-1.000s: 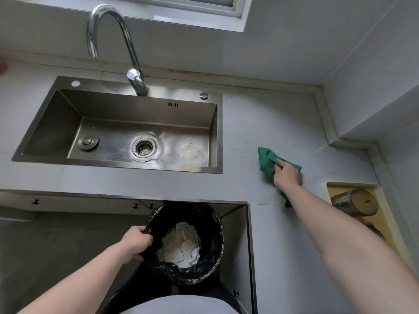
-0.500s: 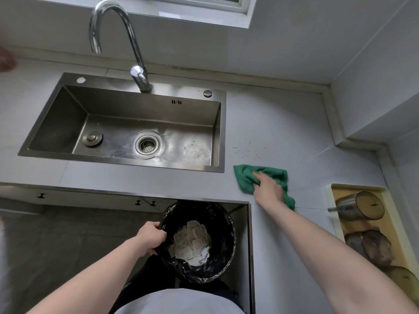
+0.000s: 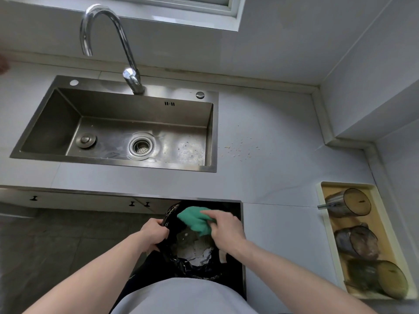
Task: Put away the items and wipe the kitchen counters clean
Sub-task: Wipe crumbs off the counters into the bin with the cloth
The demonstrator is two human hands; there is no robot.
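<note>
The right hand [image 3: 226, 230] grips a crumpled green cleaning cloth [image 3: 196, 219], fingers curled round it, and holds it over the open mouth of a round bin lined with a black plastic bag [image 3: 181, 262]. The left hand [image 3: 154, 233] grips the left rim of that bin, thumb and fingers closed on the black liner. White crumpled paper scraps [image 3: 197, 252] lie inside the bin, below the cloth. The bin sits just below the front edge of the pale grey stone desk [image 3: 272, 177], in the gap where the desk turns a corner.

A scatter of small pale crumbs [image 3: 238, 149] lies on the desk just right of the rectangular stainless steel sink [image 3: 204, 96], well apart from the cloth. The sink carries a tall chrome gooseneck tap [image 3: 133, 80] at its back rim, a round strainer drain [image 3: 141, 145] in its floor and a round metal plug [image 3: 85, 140] left of the drain. At the far right of the desk a long cream-yellow plastic tray [image 3: 327, 225] holds three dark translucent tumblers [image 3: 348, 206] lying on their sides in a row.
</note>
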